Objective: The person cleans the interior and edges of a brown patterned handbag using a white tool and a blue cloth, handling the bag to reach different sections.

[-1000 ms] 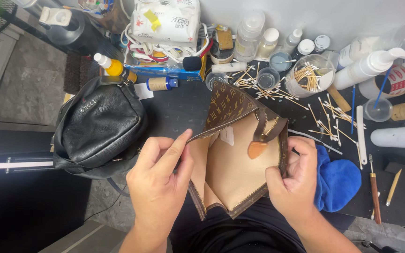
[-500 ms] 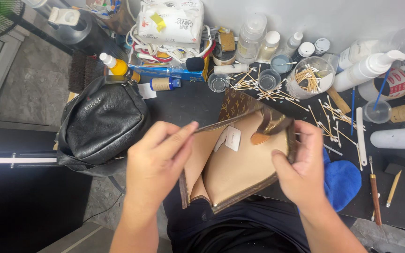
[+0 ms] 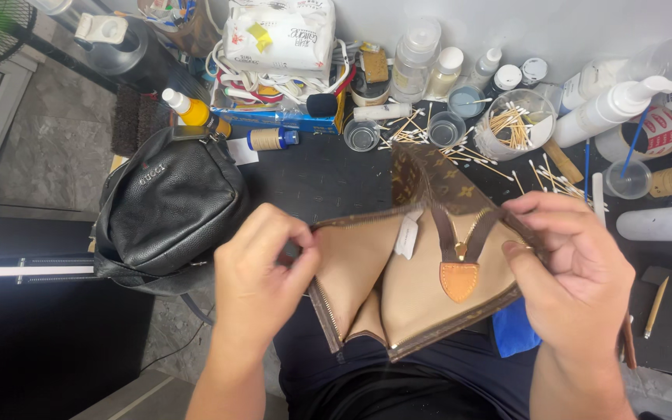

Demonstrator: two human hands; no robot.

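Brown patterned pouch [image 3: 429,264] was held spread open above the lap, at the desk [image 3: 313,175] edge. Left hand [image 3: 262,268] was pinched on its zipper edge; right hand [image 3: 573,276] gripped the opposite rim. Tan lining was exposed; cotton swabs [image 3: 511,128] remained untouched.

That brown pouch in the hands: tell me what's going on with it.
A person holds the brown pouch open over their lap, tan lining facing up. The left hand pinches its zipper edge at the left; the right hand grips the right rim. A white tag and a tan leather tab show inside. A black bag lies to the left, a blue cloth sits under the right hand, and cotton swabs and bottles crowd the dark table.
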